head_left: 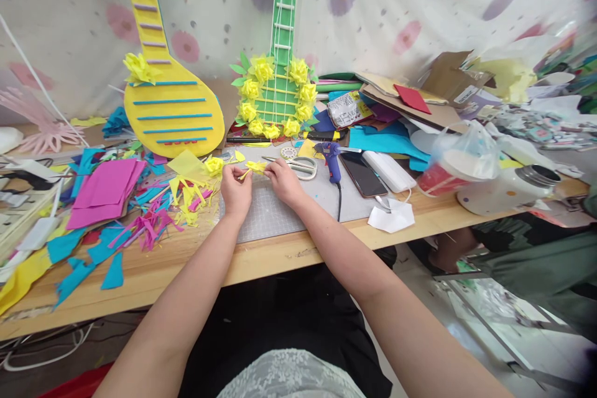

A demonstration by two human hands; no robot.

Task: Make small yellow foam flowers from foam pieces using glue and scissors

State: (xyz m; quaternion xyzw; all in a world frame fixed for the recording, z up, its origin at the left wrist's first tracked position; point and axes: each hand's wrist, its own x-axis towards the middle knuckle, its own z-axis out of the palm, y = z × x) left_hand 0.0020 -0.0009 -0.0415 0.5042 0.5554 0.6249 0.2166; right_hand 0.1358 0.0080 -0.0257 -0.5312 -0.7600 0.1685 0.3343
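Note:
Over the grey cutting mat [273,214], my left hand [236,191] and my right hand [283,181] pinch a small piece of yellow craft paper [255,166] between them. The piece looks bunched, and its exact shape is too small to tell. Just left of my left hand lies a finished-looking yellow paper flower [214,166]. Beyond my right hand are scissors [305,167] with light handles and a small white roll [288,152]. A blue hot glue gun [330,161] stands to the right, its cord running toward the mat's front edge.
Behind, a yellow guitar-shaped craft [175,109] and a green one [283,37] ringed with yellow flowers lean upright. Magenta sheets [105,189] and coloured scraps cover the left side. Rightward are a phone [362,174], a white power bank [389,171], a bagged cup [459,168] and a bottle [506,189].

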